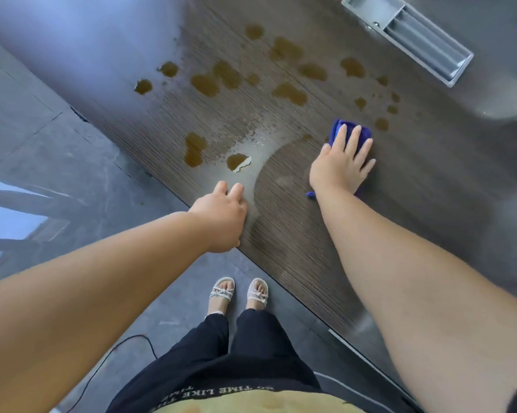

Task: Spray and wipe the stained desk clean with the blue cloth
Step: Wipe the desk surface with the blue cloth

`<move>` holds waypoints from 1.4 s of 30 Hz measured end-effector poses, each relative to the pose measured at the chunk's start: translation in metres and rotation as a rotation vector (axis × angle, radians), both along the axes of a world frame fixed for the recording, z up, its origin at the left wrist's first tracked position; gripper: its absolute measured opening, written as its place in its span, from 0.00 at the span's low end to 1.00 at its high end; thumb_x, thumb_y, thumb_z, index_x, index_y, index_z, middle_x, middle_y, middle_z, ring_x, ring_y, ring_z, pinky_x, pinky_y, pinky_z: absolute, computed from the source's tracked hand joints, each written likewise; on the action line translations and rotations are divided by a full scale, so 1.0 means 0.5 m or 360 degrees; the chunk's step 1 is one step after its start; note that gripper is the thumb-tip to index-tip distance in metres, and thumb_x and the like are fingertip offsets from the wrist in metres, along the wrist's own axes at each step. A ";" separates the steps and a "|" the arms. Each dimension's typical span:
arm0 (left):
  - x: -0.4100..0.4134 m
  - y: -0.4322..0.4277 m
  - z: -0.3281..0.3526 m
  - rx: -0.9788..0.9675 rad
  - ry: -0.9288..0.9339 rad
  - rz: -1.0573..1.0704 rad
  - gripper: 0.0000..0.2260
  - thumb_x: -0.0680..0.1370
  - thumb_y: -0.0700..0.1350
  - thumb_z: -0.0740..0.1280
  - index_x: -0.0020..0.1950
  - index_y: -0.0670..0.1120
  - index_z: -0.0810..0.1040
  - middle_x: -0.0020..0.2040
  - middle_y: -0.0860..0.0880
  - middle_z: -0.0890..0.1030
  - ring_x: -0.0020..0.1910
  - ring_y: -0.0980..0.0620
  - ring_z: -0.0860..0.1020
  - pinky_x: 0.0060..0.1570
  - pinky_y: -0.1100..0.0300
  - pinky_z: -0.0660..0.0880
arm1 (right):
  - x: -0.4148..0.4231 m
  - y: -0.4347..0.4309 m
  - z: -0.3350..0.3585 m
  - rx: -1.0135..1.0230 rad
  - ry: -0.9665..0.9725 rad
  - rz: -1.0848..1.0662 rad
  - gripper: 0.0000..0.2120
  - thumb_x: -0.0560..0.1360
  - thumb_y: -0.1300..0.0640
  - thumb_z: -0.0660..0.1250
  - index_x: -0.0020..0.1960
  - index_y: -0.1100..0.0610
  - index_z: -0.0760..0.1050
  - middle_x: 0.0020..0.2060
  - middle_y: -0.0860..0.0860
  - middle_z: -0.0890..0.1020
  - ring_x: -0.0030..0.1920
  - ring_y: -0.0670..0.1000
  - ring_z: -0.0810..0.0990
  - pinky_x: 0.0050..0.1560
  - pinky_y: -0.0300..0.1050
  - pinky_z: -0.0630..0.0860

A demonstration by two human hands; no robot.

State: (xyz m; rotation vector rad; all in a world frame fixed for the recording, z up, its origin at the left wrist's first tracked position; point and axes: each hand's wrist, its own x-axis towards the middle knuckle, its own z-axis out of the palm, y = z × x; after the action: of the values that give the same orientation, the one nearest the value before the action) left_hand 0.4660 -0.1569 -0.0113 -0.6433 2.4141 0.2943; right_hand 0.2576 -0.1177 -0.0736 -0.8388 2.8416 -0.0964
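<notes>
The dark wood-grain desk (305, 251) carries several brown stains (290, 93) across its far half. My right hand (339, 163) lies flat with straight fingers on the blue cloth (351, 131), pressing it onto the desk near the right-hand stains. A dry wiped arc shows to the left of that hand, bordered by a wet film. My left hand (221, 219) rests at the desk's near edge, fingers loosely bent, touching the wet surface and holding nothing. No spray bottle is in view.
A grey metal cable tray (409, 34) is set into the desk at the top right. The desk's near edge runs diagonally; below it is grey tiled floor (57, 150), my feet in sandals (239, 293) and a black cable (126, 341).
</notes>
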 end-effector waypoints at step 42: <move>0.121 -0.164 -0.040 -0.0195 0.0386 0.0888 0.50 0.65 0.68 0.69 0.76 0.42 0.54 0.73 0.46 0.56 0.73 0.45 0.52 0.70 0.52 0.59 | 0.120 -0.014 -0.009 -0.0016 0.0037 0.0868 0.24 0.82 0.49 0.48 0.77 0.51 0.54 0.77 0.50 0.53 0.76 0.58 0.50 0.73 0.59 0.48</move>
State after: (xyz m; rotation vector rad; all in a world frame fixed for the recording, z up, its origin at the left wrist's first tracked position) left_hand 0.5264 -0.2389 -0.0311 -1.4099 2.4454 0.4755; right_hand 0.3178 -0.1248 -0.0782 -1.5823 2.5232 -0.0267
